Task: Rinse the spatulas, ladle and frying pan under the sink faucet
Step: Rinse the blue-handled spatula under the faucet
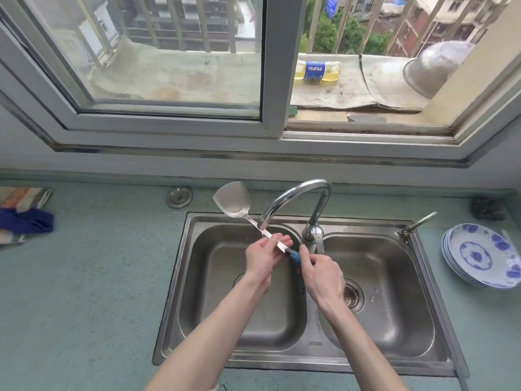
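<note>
Steel spatula [235, 204] held across the left basin of the sink [287, 359], under the faucet [293, 198] spout.

Right hand [321, 273] grips the blue handle end; left hand [263, 256] lies loosely around the shaft. Judged light, rigid and slippery when wet; the handle is the surest hold.

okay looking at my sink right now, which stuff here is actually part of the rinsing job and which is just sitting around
Part of the job:
spatula, gripped by the right hand at its blue handle, with the left hand on the shaft
faucet
sink

Just lying about:
stack of plates
cloth
bottle
metal bowl
</note>
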Demonstrator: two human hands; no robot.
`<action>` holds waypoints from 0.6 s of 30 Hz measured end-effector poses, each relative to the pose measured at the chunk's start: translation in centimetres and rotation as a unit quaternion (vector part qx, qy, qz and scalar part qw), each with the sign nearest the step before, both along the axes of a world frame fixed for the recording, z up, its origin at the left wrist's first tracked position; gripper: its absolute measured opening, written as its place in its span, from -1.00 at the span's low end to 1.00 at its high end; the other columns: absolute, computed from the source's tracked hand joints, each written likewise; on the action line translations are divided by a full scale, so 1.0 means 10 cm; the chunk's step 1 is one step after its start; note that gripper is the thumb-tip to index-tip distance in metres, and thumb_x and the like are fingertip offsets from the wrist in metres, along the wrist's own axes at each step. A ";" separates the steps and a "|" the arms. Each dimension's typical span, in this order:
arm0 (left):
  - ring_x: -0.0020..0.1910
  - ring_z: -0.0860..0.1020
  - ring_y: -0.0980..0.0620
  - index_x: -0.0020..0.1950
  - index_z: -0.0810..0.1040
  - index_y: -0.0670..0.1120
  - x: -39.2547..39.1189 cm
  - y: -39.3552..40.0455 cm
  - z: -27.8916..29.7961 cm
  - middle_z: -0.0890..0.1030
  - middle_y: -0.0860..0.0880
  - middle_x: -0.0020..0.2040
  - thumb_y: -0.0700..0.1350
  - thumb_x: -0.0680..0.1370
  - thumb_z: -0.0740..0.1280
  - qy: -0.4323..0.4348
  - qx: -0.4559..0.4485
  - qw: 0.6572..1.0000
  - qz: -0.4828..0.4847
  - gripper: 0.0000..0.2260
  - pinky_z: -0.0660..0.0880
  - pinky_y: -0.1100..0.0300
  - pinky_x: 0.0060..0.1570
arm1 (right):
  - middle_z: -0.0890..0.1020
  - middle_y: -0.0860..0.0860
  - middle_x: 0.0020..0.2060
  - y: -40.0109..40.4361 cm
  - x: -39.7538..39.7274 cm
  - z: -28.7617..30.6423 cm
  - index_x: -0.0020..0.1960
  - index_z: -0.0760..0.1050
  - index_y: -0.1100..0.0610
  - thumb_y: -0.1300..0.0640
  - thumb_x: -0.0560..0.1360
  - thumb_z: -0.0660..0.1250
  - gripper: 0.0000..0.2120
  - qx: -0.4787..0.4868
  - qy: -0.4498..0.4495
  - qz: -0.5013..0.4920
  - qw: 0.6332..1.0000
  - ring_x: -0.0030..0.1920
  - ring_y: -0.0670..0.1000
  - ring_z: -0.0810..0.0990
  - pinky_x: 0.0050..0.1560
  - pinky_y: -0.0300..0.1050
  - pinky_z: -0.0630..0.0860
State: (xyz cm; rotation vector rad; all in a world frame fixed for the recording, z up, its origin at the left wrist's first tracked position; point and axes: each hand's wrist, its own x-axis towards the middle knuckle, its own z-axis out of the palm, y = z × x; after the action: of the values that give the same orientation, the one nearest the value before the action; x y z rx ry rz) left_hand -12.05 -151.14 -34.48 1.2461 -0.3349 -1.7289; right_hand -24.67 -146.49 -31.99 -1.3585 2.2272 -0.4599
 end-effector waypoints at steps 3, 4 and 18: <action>-0.01 0.73 -0.14 0.19 0.56 -0.39 0.24 -0.25 0.01 0.71 -0.30 0.06 -0.26 0.66 0.31 0.012 0.020 0.997 0.073 -0.79 0.68 0.11 -0.08 | 0.68 0.06 -0.33 0.09 -0.12 -0.05 -0.38 0.49 0.07 -0.31 0.64 0.08 -0.39 -0.009 0.007 0.008 1.000 -0.18 0.21 0.62 -0.17 0.00 0.48; 0.01 0.72 -0.18 0.17 0.56 -0.40 0.35 -0.35 0.01 0.69 -0.33 0.09 -0.28 0.64 0.33 0.018 0.027 0.994 0.102 -0.81 0.69 0.08 -0.07 | 0.68 0.03 -0.35 0.13 -0.17 -0.07 -0.36 0.51 0.10 -0.31 0.64 0.08 -0.38 -0.009 0.004 0.015 1.000 -0.20 0.18 0.61 -0.17 0.00 0.50; 0.07 0.72 -0.13 0.20 0.58 -0.32 0.09 0.05 -0.05 0.72 -0.25 0.05 -0.21 0.66 0.32 0.031 0.035 0.998 0.044 -0.80 0.65 0.05 0.10 | 0.64 0.11 -0.37 0.10 -0.10 -0.03 -0.31 0.56 0.11 -0.26 0.65 0.12 -0.42 -0.016 0.015 0.020 1.000 -0.20 0.25 0.61 -0.23 -0.03 0.40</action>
State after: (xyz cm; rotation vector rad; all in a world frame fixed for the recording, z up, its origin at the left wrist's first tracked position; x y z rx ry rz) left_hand -11.17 -150.65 -34.94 1.2361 -0.1811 -1.7113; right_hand -25.64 -145.47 -32.31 -1.4321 2.2206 -0.4651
